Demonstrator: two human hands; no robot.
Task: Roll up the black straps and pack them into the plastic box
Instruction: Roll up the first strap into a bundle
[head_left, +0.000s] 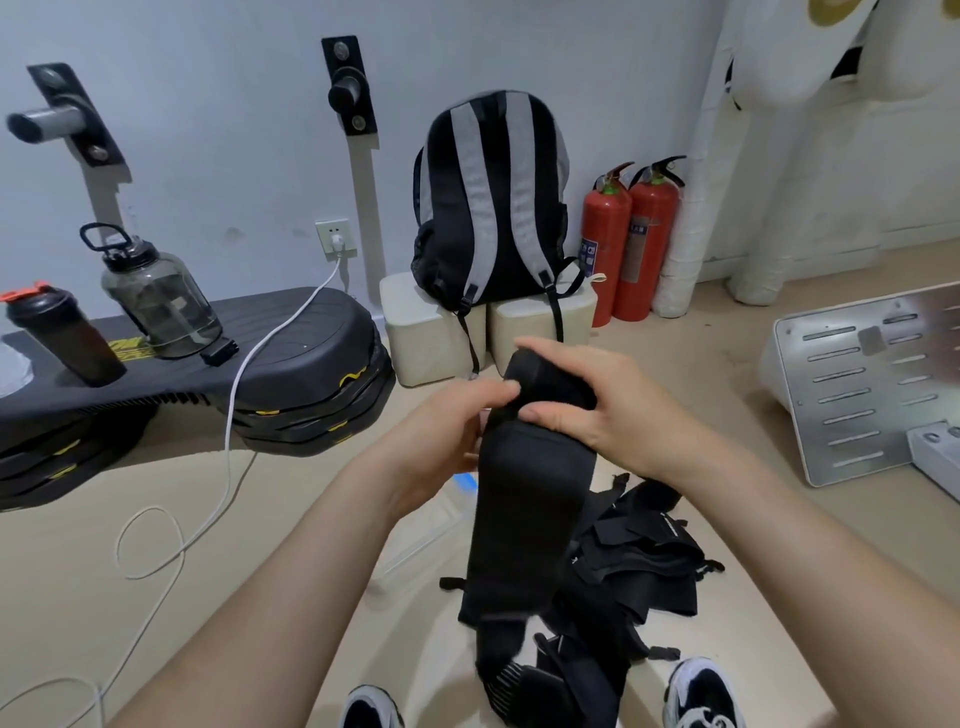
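A wide black strap hangs from both my hands at the centre of the view, its top end curled into a roll. My left hand pinches the strap's left edge just below the roll. My right hand wraps its fingers over the roll from the right. The strap's loose tail drops to the floor between my shoes. A pile of more black straps lies on the floor to the lower right. A clear plastic box shows partly on the floor behind my left forearm.
A grey-and-black backpack stands on beige blocks ahead. Two red fire extinguishers are to its right. Stacked black step platforms with two bottles sit at left, a white cable trailing over the floor. A perforated metal panel lies at right.
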